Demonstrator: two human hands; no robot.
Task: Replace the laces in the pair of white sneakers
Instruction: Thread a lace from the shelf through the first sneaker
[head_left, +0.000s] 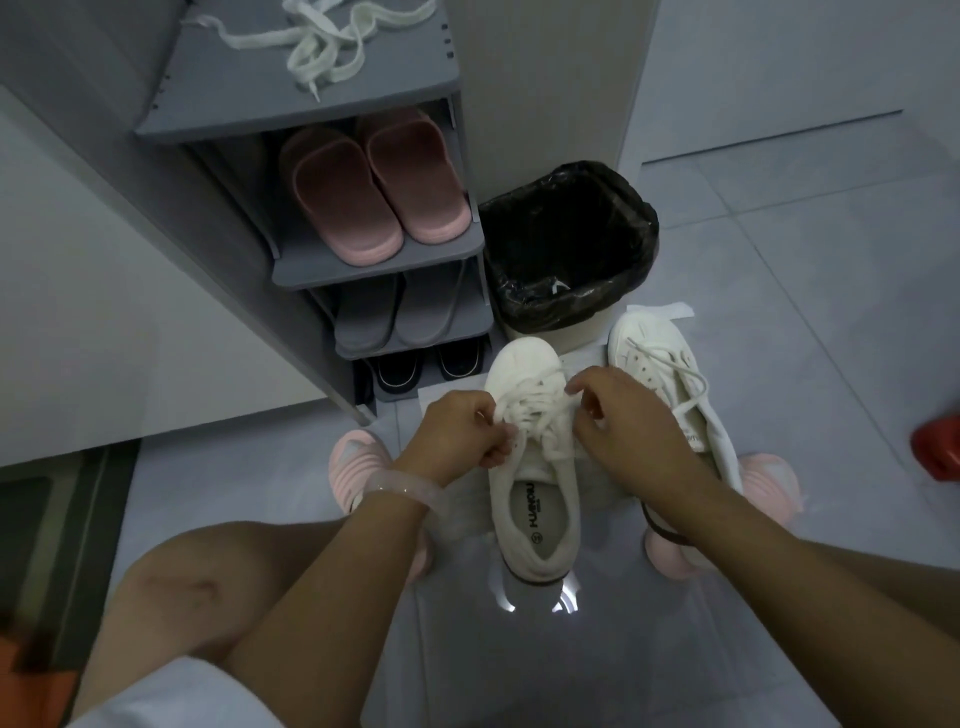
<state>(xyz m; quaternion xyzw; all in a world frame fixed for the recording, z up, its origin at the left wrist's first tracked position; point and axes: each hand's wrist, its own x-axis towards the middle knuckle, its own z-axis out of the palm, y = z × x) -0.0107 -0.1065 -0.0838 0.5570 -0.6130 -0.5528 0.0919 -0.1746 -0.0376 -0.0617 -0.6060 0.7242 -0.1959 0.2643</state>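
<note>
A white sneaker (535, 499) stands on the floor in front of me, toe pointing away, its wide white lace (540, 410) bunched over the tongue. My left hand (460, 431) pinches a strand of that lace at the sneaker's left side. My right hand (631, 415) pinches another strand at the right side, near the toe. The second white sneaker (670, 384) lies to the right, behind my right hand, with a thin lace loosely threaded. Spare white laces (322, 39) lie tangled on top of the shoe rack.
A grey shoe rack (374, 260) at upper left holds pink slippers (369, 182), grey slippers and dark shoes. A bin with a black bag (569, 249) stands just beyond the sneakers. My feet wear pink slippers (358, 462). A red object (937, 449) sits at the right edge.
</note>
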